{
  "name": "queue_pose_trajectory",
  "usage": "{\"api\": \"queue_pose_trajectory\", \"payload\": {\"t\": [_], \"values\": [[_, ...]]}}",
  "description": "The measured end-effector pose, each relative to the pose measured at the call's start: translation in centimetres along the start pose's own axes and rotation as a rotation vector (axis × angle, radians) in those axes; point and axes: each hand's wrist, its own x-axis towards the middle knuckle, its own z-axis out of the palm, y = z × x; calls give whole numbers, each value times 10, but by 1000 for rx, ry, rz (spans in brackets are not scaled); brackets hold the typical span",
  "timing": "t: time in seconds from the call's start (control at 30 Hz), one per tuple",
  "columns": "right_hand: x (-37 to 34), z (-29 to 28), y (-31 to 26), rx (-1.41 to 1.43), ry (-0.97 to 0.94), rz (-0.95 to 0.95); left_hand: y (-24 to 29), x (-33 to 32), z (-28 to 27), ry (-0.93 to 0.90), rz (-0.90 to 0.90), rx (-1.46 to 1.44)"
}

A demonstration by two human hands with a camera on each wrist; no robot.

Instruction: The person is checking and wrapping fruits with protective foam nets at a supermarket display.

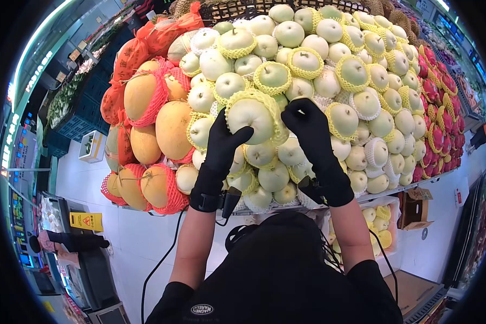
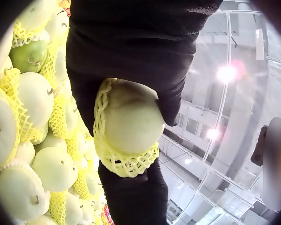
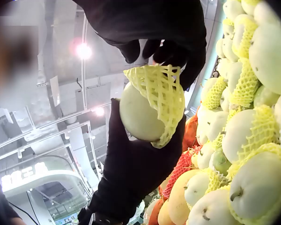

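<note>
A pale melon (image 1: 249,120) in a yellow foam net (image 1: 276,116) is gripped by my black-gloved left hand (image 1: 224,141), its thumb across the front. My right hand (image 1: 312,129), gloved too, is at the net's right side with curled fingers. In the right wrist view the net (image 3: 161,93) covers one side of the melon (image 3: 139,112); the right hand's (image 3: 161,35) fingertips are at the net's upper edge, and the left hand (image 3: 136,159) holds from below. The left wrist view shows the melon (image 2: 133,117) within the left hand (image 2: 131,51), netting (image 2: 126,164) round its lower end.
Piled pale melons (image 1: 272,178), many netted, surround the hands. Orange melons (image 1: 174,129) in red nets lie left, dragon fruit (image 1: 434,135) right. Below the display edge stand a box of melons (image 1: 386,243) and a cardboard box (image 1: 414,210). A yellow floor sign (image 1: 86,222) and a person (image 1: 73,241) are at left.
</note>
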Motion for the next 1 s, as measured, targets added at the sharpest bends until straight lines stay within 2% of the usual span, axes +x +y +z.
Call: {"api": "queue_pose_trajectory", "payload": {"t": [0.03,0.07,0.17,0.27,0.37,0.47,0.57,0.67,0.77,0.87,0.9,1.0], "values": [[3,-1,5,16,30,22,-1,1,-2,-26,-2,-9],[6,-2,9,39,-33,73,-1,2,-2,-54,-3,-18],[7,-3,6,74,-128,-24,1,4,-1,-87,-12,-14],[6,-5,10,308,-308,1,0,7,0,-114,3,119],[-2,-5,3,595,-365,208,8,5,8,-127,-8,139],[1,-3,20,482,-359,89,14,3,19,-103,43,298],[1,-2,29,686,-323,139,20,5,19,-138,43,488],[-3,0,32,823,-277,201,6,9,6,-111,150,515],[-5,-4,38,1135,-268,344,18,8,8,-62,2,303],[-7,-8,44,784,-192,237,4,5,5,-3,-21,232],[-8,-8,43,791,-201,222,3,4,5,10,-46,211],[-11,-6,36,840,-221,219,-1,2,15,170,46,282]]}}
